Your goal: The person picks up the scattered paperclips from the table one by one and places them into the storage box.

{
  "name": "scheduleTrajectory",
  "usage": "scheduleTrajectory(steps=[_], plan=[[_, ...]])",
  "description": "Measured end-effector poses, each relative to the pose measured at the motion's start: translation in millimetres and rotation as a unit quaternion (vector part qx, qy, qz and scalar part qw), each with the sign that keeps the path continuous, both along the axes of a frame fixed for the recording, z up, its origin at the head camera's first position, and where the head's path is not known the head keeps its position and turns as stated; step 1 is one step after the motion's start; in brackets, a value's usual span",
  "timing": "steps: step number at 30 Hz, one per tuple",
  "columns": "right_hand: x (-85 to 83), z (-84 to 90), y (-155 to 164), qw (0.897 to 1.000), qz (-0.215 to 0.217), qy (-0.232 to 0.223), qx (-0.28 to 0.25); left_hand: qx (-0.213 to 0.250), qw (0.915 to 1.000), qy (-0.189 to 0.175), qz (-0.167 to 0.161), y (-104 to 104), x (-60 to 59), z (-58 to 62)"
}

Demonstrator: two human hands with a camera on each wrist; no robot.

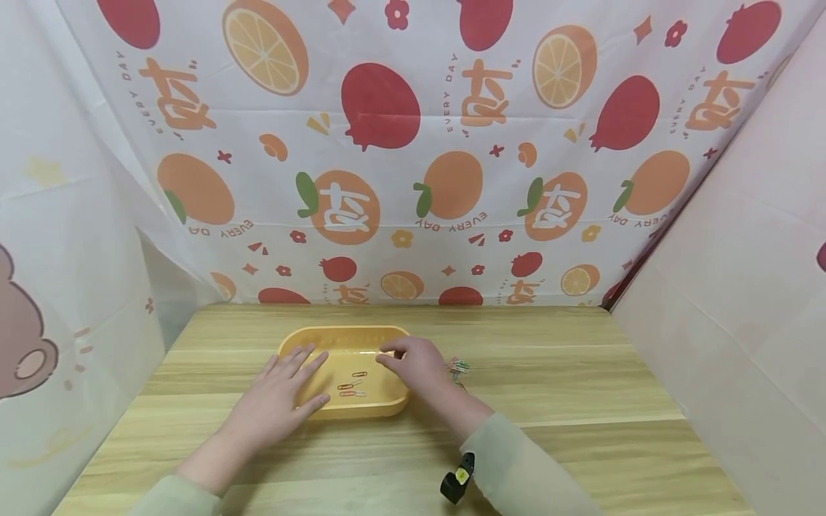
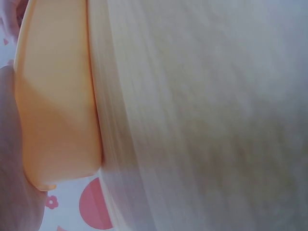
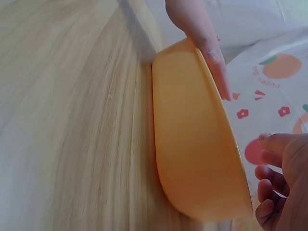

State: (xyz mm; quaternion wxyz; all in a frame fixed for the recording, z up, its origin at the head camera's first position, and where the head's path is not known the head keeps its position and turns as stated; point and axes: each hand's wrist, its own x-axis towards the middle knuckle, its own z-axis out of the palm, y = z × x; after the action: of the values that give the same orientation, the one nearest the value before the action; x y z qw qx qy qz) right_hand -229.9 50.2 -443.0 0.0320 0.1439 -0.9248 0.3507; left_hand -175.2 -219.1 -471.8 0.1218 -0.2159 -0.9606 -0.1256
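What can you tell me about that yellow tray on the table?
The yellow tray is a shallow, rounded-corner rectangle, apparently smooth plastic, sitting flat and upright on the wooden table. Inside lie a few paper clips. The left hand rests with straight fingers across its left rim; the right hand hovers curled over its right edge, and whether it touches is unclear. More clips lie just to its right.

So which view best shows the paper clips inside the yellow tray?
The head view: it looks down into the tray, where the paper clips lie on the floor. Both wrist views show only the tray's outer wall, so no clips are visible there.
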Motion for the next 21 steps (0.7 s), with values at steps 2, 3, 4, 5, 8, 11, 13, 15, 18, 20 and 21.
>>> scheduleTrajectory(steps=[2,3,4,5,8,11,13,15,18,20,21], plan=[[1.5,0.0,7,1.0,-0.011,-0.009,-0.011,0.0,1.0,-0.002,-0.001,1,-0.3,-0.1],[2.3,0.2,11,1.0,-0.016,-0.016,-0.018,-0.001,1.0,-0.002,-0.001,1,-0.4,-0.2],[3.0,-0.1,14,0.999,-0.02,-0.022,-0.024,0.0,1.0,-0.001,-0.001,1,-0.6,-0.1],[3.5,-0.6,18,0.999,-0.022,-0.025,-0.034,0.0,1.0,0.0,-0.001,2,-0.8,-0.2],[5.3,-3.2,30,0.997,-0.03,-0.043,-0.059,0.002,1.0,0.002,-0.003,2,-1.4,-0.1],[6.7,-7.4,41,0.995,-0.029,-0.05,-0.076,0.002,1.0,0.003,-0.003,3,-1.9,0.4],[7.6,-10.9,49,0.996,-0.025,-0.043,-0.079,0.004,1.0,0.002,-0.003,3,-1.9,1.4],[7.9,-15.7,56,0.997,-0.024,-0.028,-0.071,0.002,1.0,0.002,-0.003,3,-2.1,2.1],[9.1,-23.5,67,0.998,-0.03,-0.016,-0.06,0.0,1.0,0.0,-0.002,3,-2.4,2.6],[10.3,-28.8,74,0.998,-0.038,-0.018,-0.051,-0.002,1.0,-0.001,-0.002,2,-2.8,2.1],[11.3,-31.4,78,0.998,-0.04,-0.018,-0.047,-0.002,1.0,-0.001,-0.002,2,-3.0,1.9]])
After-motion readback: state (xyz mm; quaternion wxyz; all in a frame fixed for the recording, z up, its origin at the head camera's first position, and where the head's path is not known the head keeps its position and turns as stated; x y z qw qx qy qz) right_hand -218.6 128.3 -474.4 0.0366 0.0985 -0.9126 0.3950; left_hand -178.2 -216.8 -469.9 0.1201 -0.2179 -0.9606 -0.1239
